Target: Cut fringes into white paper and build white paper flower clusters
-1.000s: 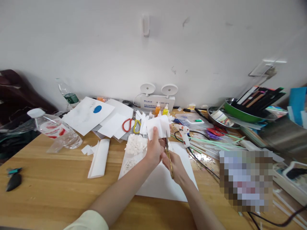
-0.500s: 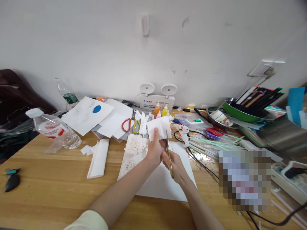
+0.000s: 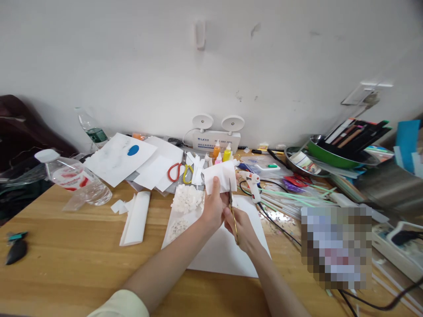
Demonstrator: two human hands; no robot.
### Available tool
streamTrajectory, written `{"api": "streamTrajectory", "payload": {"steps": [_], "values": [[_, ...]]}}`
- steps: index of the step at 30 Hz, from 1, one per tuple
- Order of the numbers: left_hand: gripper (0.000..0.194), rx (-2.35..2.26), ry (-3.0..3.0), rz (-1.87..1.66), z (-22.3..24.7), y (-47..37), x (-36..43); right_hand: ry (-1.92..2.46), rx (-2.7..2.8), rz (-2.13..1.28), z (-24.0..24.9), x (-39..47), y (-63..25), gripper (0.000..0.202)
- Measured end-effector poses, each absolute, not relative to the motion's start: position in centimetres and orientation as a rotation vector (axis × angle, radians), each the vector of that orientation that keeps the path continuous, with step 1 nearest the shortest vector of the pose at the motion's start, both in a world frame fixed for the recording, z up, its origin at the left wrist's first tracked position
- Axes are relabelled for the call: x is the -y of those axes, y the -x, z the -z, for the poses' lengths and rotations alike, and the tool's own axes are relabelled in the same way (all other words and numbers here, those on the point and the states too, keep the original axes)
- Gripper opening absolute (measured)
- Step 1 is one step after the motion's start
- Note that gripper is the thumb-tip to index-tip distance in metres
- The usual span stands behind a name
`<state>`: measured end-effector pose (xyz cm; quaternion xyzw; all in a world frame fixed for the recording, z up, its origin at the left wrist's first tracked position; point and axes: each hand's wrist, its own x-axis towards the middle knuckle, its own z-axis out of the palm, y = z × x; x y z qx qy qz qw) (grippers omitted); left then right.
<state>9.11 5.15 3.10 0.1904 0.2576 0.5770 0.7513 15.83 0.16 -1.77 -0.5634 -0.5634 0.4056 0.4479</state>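
Observation:
My left hand (image 3: 213,207) pinches a small white piece of paper (image 3: 220,176), thumb on its near face. Gold-handled scissors (image 3: 235,222) are gripped in my right hand (image 3: 243,226), their blades pointing up across the paper's right part. Both hands are close together above a large white sheet (image 3: 228,257) on the table. White paper scraps (image 3: 187,199) lie heaped on that sheet's upper left, with smaller bits (image 3: 178,229) below them. The handle loops are partly covered by my right fingers.
A folded white paper (image 3: 136,219) and a water bottle (image 3: 76,178) are on the left. Behind are red-handled scissors (image 3: 174,172) and paint bottles (image 3: 217,150). A glue gun (image 3: 254,187), straws (image 3: 291,198) and a green pan (image 3: 330,154) occupy the right.
The paper in my left hand has shifted very slightly to the right. Both hands keep their grips, and everything else stays in place.

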Motion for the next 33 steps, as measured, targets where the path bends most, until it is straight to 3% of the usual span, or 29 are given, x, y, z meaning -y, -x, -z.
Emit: {"api": "streamTrajectory", "payload": {"steps": [15, 33], "values": [[0.046, -0.358, -0.335, -1.110, -3.9, -8.4, -5.4, 1.377, 1.313, -1.133, 2.5, -0.2, -15.8, 0.052], [0.037, -0.513, -0.389, -1.188, -4.4, -8.3, -5.5, 1.325, 1.296, -1.269, 2.4, -0.2, -15.9, 0.057]]}}
